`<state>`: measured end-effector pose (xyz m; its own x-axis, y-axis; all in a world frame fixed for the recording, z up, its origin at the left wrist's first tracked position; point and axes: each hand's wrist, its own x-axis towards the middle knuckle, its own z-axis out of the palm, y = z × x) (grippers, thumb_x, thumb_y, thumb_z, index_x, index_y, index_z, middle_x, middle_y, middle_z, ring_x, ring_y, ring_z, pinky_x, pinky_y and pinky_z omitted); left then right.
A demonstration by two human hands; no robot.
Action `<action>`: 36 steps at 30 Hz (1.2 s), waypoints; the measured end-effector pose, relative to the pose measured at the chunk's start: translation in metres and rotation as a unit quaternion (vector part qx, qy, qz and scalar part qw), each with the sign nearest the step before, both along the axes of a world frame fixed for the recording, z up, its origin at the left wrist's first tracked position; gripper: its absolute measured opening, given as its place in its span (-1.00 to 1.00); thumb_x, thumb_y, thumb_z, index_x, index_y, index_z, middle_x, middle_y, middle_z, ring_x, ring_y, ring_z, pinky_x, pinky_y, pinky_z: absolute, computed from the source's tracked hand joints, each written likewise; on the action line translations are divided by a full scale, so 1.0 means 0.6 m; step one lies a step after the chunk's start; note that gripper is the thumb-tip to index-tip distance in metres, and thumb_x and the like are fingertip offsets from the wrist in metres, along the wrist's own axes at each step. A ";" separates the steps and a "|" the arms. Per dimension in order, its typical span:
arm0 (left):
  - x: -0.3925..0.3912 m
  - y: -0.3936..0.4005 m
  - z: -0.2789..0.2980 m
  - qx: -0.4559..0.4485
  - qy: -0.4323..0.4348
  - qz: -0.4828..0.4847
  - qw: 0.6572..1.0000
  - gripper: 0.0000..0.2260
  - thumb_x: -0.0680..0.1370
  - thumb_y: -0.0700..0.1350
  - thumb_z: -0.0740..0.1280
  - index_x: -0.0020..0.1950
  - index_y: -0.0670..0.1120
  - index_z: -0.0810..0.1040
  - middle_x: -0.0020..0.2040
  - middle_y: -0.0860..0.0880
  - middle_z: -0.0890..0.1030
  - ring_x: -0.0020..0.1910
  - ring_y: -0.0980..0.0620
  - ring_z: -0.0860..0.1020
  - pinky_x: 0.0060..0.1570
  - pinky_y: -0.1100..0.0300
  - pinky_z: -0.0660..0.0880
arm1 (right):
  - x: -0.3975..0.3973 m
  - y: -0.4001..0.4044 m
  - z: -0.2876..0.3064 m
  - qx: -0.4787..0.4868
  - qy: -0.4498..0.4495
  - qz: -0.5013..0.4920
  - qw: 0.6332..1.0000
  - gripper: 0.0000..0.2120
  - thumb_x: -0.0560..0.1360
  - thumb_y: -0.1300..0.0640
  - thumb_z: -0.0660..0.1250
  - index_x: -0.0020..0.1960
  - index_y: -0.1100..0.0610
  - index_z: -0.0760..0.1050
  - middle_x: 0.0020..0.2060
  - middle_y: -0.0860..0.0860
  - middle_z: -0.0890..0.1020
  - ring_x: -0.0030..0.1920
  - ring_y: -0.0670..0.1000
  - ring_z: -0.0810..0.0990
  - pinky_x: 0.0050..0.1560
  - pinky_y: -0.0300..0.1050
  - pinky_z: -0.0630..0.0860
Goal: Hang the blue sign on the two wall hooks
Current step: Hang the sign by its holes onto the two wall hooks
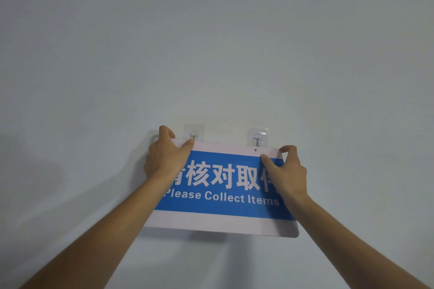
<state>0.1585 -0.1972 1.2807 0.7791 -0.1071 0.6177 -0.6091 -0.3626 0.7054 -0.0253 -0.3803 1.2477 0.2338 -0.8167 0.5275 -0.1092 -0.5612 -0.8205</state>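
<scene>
The blue sign (223, 195), white-edged with white lettering, is held flat against the wall just below two clear adhesive hooks. My left hand (165, 152) grips its top left corner, thumb tip right under the left hook (194, 135). My right hand (285, 169) pinches the top right corner. The right hook (257, 139) hangs just above a small hole in the sign's top edge (255, 149). The left hole is hidden by my thumb. The sign tilts slightly down to the right.
A plain pale wall (211, 42) fills the whole view around the sign and the hooks. Faint shadows of my arms lie on it at the lower left.
</scene>
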 end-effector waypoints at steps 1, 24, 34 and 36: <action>0.002 -0.001 -0.003 0.001 0.006 -0.004 1.000 -0.58 0.48 0.34 0.34 0.05 0.09 0.29 -0.06 -0.02 0.61 -0.18 -0.12 0.66 -0.10 -0.09 0.67 | 0.001 0.000 -0.001 -0.005 0.001 -0.004 1.000 -0.55 0.54 -0.24 0.37 0.28 -0.10 0.30 0.04 0.05 0.67 -0.10 0.11 0.72 -0.02 0.17 0.71; 0.007 -0.023 -0.010 -0.085 0.008 -0.018 0.996 -0.58 0.50 0.30 0.38 0.10 0.08 0.31 -0.04 -0.01 0.59 -0.19 -0.09 0.65 -0.19 -0.07 0.65 | -0.003 -0.023 0.020 -0.046 -0.011 -0.011 0.999 -0.59 0.53 -0.24 0.35 0.25 -0.12 0.32 -0.13 0.00 0.68 -0.19 0.08 0.70 -0.09 0.14 0.69; 0.017 -0.020 0.006 -0.033 0.005 -0.016 0.999 -0.55 0.50 0.34 0.36 0.11 0.03 0.35 -0.06 -0.02 0.60 -0.19 -0.07 0.64 -0.23 0.02 0.57 | 0.003 -0.020 0.016 -0.033 0.012 -0.014 0.999 -0.55 0.52 -0.27 0.34 0.28 -0.11 0.28 -0.07 0.03 0.68 -0.19 0.08 0.72 -0.11 0.18 0.72; 0.018 -0.019 0.013 -0.019 0.016 -0.022 0.999 -0.54 0.49 0.35 0.36 0.11 0.03 0.36 -0.06 -0.02 0.60 -0.15 -0.11 0.65 -0.14 -0.03 0.62 | 0.004 -0.020 0.019 -0.024 0.011 -0.009 1.000 -0.55 0.53 -0.25 0.36 0.27 -0.10 0.28 -0.04 0.04 0.68 -0.18 0.08 0.73 -0.11 0.17 0.73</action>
<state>0.1693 -0.2088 1.2887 0.7934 -0.1189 0.5969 -0.6011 -0.3074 0.7377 -0.0231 -0.3924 1.2588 0.2310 -0.7947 0.5613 -0.1371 -0.5977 -0.7899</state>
